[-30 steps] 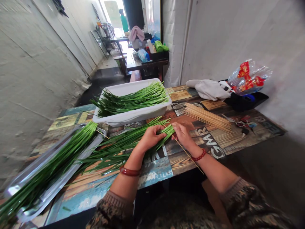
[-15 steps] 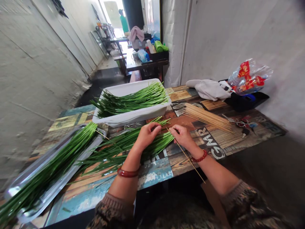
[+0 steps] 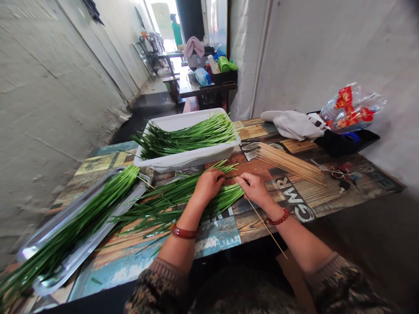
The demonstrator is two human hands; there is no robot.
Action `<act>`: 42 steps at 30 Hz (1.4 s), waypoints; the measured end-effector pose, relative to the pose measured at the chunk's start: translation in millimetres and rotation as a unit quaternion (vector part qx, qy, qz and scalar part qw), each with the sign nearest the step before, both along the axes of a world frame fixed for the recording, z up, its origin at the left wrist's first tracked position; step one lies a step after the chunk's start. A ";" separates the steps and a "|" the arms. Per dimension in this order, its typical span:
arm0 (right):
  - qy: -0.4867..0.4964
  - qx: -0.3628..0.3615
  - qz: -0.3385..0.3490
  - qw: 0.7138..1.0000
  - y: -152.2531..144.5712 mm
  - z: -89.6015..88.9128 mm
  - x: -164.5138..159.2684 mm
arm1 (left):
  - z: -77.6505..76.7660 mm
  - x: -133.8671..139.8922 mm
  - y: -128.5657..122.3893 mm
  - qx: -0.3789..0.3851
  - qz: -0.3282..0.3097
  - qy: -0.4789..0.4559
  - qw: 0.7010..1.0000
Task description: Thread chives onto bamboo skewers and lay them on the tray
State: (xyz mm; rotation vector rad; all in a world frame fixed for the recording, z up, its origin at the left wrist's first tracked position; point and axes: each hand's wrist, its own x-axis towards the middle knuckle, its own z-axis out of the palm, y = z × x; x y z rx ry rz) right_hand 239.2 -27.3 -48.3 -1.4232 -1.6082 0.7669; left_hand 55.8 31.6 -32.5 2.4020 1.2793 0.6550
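Note:
Loose garlic chives (image 3: 170,198) lie across the table in front of me, their pale ends toward the right. My left hand (image 3: 209,187) is closed in a pinch just above them, and a thin chive stalk seems to run from its fingertips toward the other hand. In my right hand (image 3: 257,189) a bamboo skewer (image 3: 266,226) is gripped near its upper end, slanting down past the table edge. Left of them, a metal tray (image 3: 108,213) bears a bundle of chives (image 3: 88,218) with a skewer through the pale ends.
Behind the loose chives stands a white plastic tub (image 3: 190,159) of more chives. Bamboo skewers (image 3: 291,165) are heaped at the right, near keys (image 3: 343,185), a pale cap (image 3: 291,124) and a clear plastic bag (image 3: 353,109). A person in green (image 3: 176,32) stands far back.
The view has shifted slightly, so everything sits a little further right. My fingertips stay close together, the left hand turned slightly more inward; the skewer remains in my right hand.

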 end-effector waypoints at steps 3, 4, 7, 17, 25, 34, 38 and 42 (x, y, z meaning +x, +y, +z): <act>-0.004 -0.001 0.003 1.000 0.5 -1.3 -0.3 | -0.1 4.5 -2.6 0.020 0.003 0.067 0.998; -0.005 -0.003 0.003 1.000 0.6 -1.7 -0.4 | 0.1 5.8 -3.5 0.026 0.010 0.083 0.996; -0.006 -0.007 -0.001 1.000 1.2 -2.4 -0.6 | 0.8 7.2 -4.4 0.040 0.026 0.088 0.995; 0.066 -0.023 0.005 0.998 3.0 -8.4 -0.2 | 7.4 1.3 -3.5 -0.078 0.034 -0.232 0.969; 0.128 -0.015 0.012 0.992 4.5 -8.1 -2.8 | 5.6 3.9 -7.1 -0.167 0.029 -0.312 0.935; 0.125 0.001 0.012 0.992 1.2 0.1 -3.8 | 9.5 6.1 -8.8 -0.111 -0.006 -0.196 0.974; 0.125 0.004 0.012 0.992 0.6 1.5 -4.1 | 8.5 7.1 -9.7 -0.108 -0.009 -0.179 0.978; 0.123 0.010 0.007 0.992 1.1 0.5 -4.4 | 3.4 8.0 -9.6 -0.147 -0.001 -0.229 0.962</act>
